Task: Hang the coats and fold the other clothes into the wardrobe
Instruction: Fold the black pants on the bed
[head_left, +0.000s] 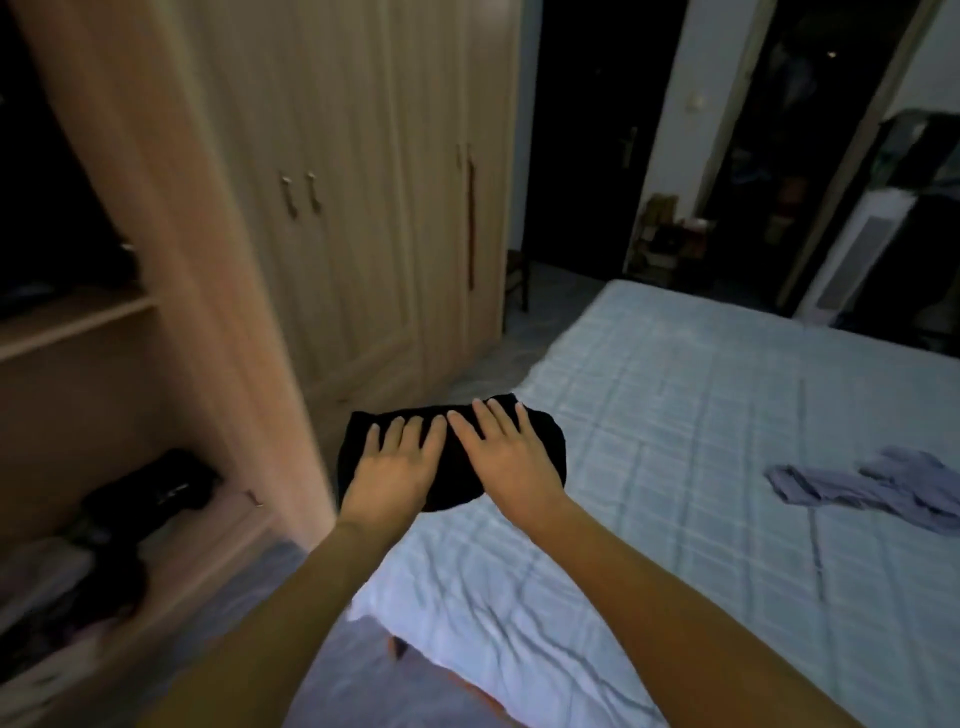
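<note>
Wardrobe (363, 182): pale wood, satin finish. Folded garment (457, 467): matt black cloth. Bed sheet (675, 415): checked, creased cloth.

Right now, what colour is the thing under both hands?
Black: the folded garment on the bed, seen in the head view.

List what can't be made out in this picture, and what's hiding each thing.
- Black garment, head view: type unclear; folded, both hands cover the middle.
- Open wardrobe contents: upper shelf in darkness; lower pile blurred and cut by the left edge.
- Lilac clothing on the bed: crumpled, cut by the right edge.
- Doorway: too dark.
</note>
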